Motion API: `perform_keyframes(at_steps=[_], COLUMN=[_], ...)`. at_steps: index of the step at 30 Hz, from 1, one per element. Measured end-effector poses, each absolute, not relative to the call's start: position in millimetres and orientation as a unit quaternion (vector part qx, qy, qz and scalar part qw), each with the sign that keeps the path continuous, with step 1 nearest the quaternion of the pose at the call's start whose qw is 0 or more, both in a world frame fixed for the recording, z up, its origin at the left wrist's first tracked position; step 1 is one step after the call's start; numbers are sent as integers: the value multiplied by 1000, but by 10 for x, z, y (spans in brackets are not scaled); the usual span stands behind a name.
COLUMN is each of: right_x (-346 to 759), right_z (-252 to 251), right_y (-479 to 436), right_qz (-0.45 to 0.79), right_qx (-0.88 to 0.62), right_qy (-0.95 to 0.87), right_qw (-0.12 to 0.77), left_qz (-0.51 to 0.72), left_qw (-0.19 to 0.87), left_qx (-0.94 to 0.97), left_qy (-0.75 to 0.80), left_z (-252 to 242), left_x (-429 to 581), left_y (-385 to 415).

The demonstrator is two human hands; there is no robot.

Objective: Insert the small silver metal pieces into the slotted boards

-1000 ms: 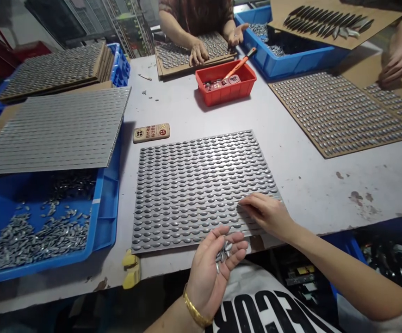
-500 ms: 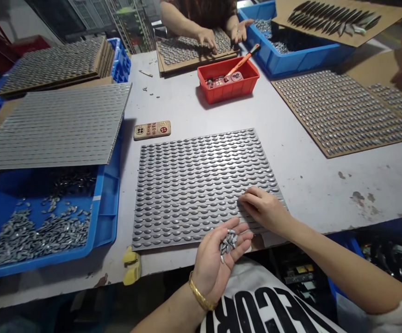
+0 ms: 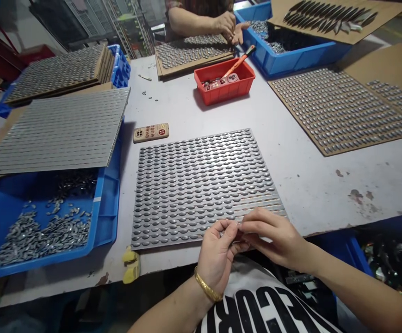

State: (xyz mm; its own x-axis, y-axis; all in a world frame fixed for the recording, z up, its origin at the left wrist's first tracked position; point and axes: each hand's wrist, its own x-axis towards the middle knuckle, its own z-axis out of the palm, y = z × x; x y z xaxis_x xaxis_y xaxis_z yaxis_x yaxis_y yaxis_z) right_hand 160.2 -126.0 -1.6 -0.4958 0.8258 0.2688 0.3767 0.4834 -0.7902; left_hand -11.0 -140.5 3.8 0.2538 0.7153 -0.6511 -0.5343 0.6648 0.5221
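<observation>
Pinching together, the curled left hand (image 3: pixel 216 259) and right hand (image 3: pixel 273 236) meet over something too small to make out. The flat grey studded metal sheet (image 3: pixel 201 185) lies just beneath, within easy reach.

We have a sheet of metal studs (image 3: pixel 201 185) before us on the workbench (image 3: pixel 312 185); left of it, a ribbed sheet (image 3: pixel 55 132) lies across a crate of loose studs (image 3: pixel 108 203); behind it sits a small crate (image 3: pixel 225 95); to its right lies a studded cardboard board (image 3: pixel 343 111).

view: head-worn camera | faces: forward and down | near: left hand (image 3: pixel 218 263), right hand (image 3: pixel 273 233)
</observation>
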Motion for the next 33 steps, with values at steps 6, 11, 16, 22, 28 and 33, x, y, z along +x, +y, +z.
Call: perform_keyframes(at_steps=[6,11,16,22,28,33], right_x=[1603,1633,1668,1635,1642,1620], right_z=[-107,-144,-395,-570,-513,-252], right_y=[-1302,-1208,-1033,-942,-923,-992], right_qz=[291,351,266,160,165,265], right_qx=[-388,-378,-428,-453,-455,-429], right_qy=[-812,-785,-793,-838,-844,-808], right_qw=[326,344,342,260,231,305], left_qz=[409,408,417,388,383,377], left_qw=[774,769,772,793,799,813], left_qx=[100,94,12,9,2,-11], left_qy=[474,482,480,469,463,444], left_z=[44,68,90,122,153,112], left_x=[-57,-62,-131,-156,-148,-124], left_y=[-1407,-1404,-1449,-1451,-1436,-1437])
